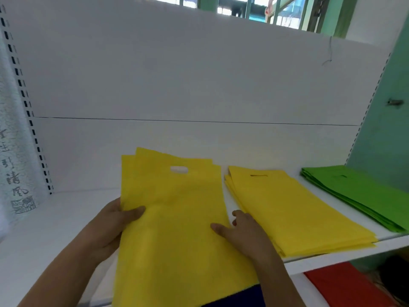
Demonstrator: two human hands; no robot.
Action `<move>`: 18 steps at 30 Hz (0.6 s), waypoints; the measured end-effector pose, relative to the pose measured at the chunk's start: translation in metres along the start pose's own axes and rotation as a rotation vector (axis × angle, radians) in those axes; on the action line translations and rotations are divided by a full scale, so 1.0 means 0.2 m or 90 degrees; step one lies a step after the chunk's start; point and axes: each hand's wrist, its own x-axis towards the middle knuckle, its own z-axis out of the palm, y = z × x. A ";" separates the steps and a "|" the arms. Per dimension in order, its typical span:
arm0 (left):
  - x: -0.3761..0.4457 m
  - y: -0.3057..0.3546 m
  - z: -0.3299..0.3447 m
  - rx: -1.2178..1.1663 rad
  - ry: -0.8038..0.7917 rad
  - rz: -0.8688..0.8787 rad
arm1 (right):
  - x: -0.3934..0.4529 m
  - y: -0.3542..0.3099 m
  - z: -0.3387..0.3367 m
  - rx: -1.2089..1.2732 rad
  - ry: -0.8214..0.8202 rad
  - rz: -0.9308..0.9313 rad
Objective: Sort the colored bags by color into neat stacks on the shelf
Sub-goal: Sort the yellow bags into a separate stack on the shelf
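Right, you've got a loose bundle of flat yellow non-woven bags with die-cut handle slots (174,218) in both hands, held over the front of the white shelf (55,218). Your left hand (110,224) grips the bundle's left edge, thumb on top & fingers curled under. Your right hand (245,231) is at the right edge, thumb on the top sheet, fingers reaching toward the next pile; can't tell if those fingers curl under the bundle or just rest there.

The bundle isn't squared: at the far end a few top edges fan out at diff. angles, so you prob. hold both long sides in order to tap or slide the sheets into line. The near end hangs past the shelf lip, over something dark blue (239,298) below.

Just beside it on the right lies the neat stack of yellow bags (294,209), flat on the shelf, its near corner at the shelf edge. Further right, apart from it, sits the stack of green bags (358,196), running toward the right upright. A red sheet (340,284) shows on the lower level.

My guess: same colour, so this bundle belongs on the yellow stack. Align edges first, then lift it across w/ handle slots at the far end like the rest. Thin fabric slips easily, so keep light pressure on top or the sheets will fan again.
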 end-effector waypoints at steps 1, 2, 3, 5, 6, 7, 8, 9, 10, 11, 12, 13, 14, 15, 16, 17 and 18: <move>-0.01 0.02 0.00 -0.039 -0.006 0.000 | -0.03 -0.02 -0.01 0.071 -0.011 -0.004; -0.02 0.02 0.00 -0.066 -0.013 -0.007 | -0.05 -0.02 -0.02 0.163 -0.034 -0.013; -0.02 0.03 0.01 -0.077 -0.019 -0.016 | -0.09 -0.03 -0.03 0.253 -0.052 -0.023; -0.02 0.05 0.05 -0.089 -0.028 -0.022 | -0.16 -0.02 -0.08 0.359 -0.048 -0.045; -0.02 0.05 0.07 -0.085 -0.030 -0.017 | -0.20 0.00 -0.11 0.392 -0.034 -0.064; -0.02 0.06 0.12 -0.066 -0.024 -0.006 | -0.24 0.02 -0.14 0.408 -0.012 -0.079; -0.01 0.07 0.17 -0.044 -0.019 0.012 | -0.29 0.05 -0.18 0.409 0.016 -0.092; -0.01 0.07 0.25 -0.021 -0.008 0.030 | -0.34 0.09 -0.21 0.383 0.056 -0.098; 0.01 0.07 0.32 0.012 0.005 0.045 | -0.39 0.13 -0.25 0.340 0.107 -0.103; 0.02 0.07 0.41 0.044 0.018 0.058 | -0.44 0.17 -0.28 0.283 0.160 -0.109; 0.04 0.06 0.50 0.073 0.020 0.070 | -0.49 0.21 -0.31 0.222 0.206 -0.109; 0.05 0.05 0.59 0.096 0.008 0.082 | -0.53 0.27 -0.35 0.173 0.241 -0.101; 0.06 0.04 0.68 0.112 -0.012 0.093 | -0.57 0.31 -0.39 0.137 0.266 -0.085; 0.07 0.03 0.78 0.127 -0.033 0.105 | -0.61 0.37 -0.43 0.111 0.289 -0.071; 0.08 0.01 0.87 0.144 -0.053 0.119 | -0.64 0.41 -0.48 0.094 0.308 -0.056; 0.10 0.00 0.98 0.161 -0.071 0.136 | -0.69 0.48 -0.53 0.090 0.327 -0.039; 0.11 -0.01 1.04 0.163 -0.071 0.157 | -0.71 0.51 -0.56 0.091 0.333 -0.031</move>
